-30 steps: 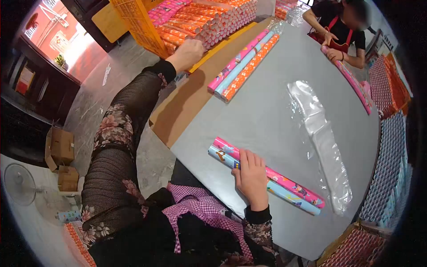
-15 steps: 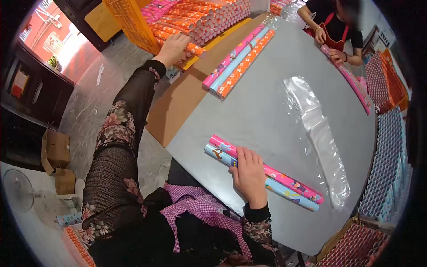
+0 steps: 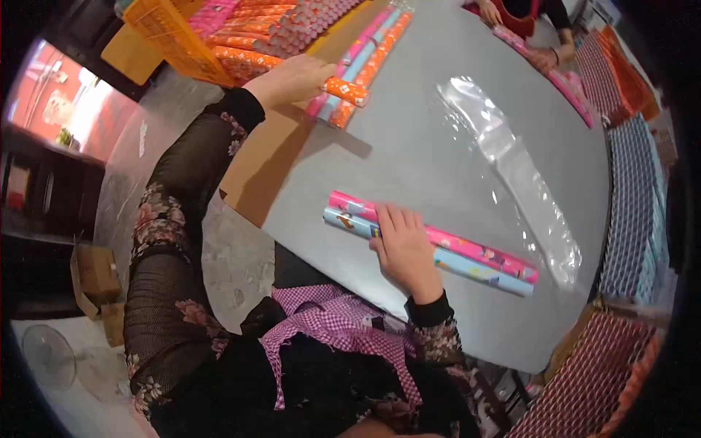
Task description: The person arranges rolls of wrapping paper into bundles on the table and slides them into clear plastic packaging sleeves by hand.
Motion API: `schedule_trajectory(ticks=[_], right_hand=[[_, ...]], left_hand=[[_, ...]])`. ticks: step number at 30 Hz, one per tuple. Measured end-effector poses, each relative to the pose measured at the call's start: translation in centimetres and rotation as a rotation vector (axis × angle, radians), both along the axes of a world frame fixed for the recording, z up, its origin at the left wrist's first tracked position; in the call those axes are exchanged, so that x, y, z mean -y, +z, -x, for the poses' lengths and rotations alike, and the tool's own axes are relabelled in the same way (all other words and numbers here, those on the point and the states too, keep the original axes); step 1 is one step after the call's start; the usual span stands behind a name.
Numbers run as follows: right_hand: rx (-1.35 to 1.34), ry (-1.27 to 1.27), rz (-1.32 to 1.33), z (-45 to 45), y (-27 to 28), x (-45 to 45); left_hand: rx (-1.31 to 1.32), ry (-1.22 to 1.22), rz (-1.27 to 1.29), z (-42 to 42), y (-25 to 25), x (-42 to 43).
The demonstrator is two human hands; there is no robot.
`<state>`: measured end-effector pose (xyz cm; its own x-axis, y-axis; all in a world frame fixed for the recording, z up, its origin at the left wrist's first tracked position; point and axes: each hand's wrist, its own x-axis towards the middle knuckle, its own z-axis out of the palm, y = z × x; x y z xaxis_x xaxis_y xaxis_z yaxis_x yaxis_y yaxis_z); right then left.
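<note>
My left hand [image 3: 298, 79] is closed round an orange patterned roll [image 3: 345, 91], held over the near ends of a bundle of pink, light blue and orange rolls [image 3: 372, 55]. On the grey table, my right hand [image 3: 404, 244] rests on a pink roll [image 3: 482, 253] and a light blue roll [image 3: 485, 274], which lie side by side; its fingers curl over them. Clear plastic sleeves [image 3: 515, 164] lie to the right of these rolls.
An orange crate [image 3: 164, 40] stands at the upper left, beside many stacked orange rolls [image 3: 255, 33]. Cardboard [image 3: 266, 171] lies along the left edge of the grey table [image 3: 431, 160]. Across it, a person's hands [image 3: 542, 60] hold a pink roll. Stacked rolls [image 3: 634, 212] line the right side.
My left hand has lifted an orange roll from the stack and carried it right, over the table. My right hand stays on its two rolls. The whole view has shifted.
</note>
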<state>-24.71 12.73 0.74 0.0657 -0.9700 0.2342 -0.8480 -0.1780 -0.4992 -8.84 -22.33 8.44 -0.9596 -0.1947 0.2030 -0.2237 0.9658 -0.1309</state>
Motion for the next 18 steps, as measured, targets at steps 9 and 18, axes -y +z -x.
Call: schedule_trajectory(ticks=[9,18], right_hand=[[-0.084,0.014,0.004,0.1,-1.1,-0.5],[-0.119,0.011,0.144,0.0,-2.0,-0.3]], left_hand=[[0.169,-0.153,-0.134,7.0,1.8,-15.1],[0.265,0.186,-0.798,2.0,-1.1,-20.5]])
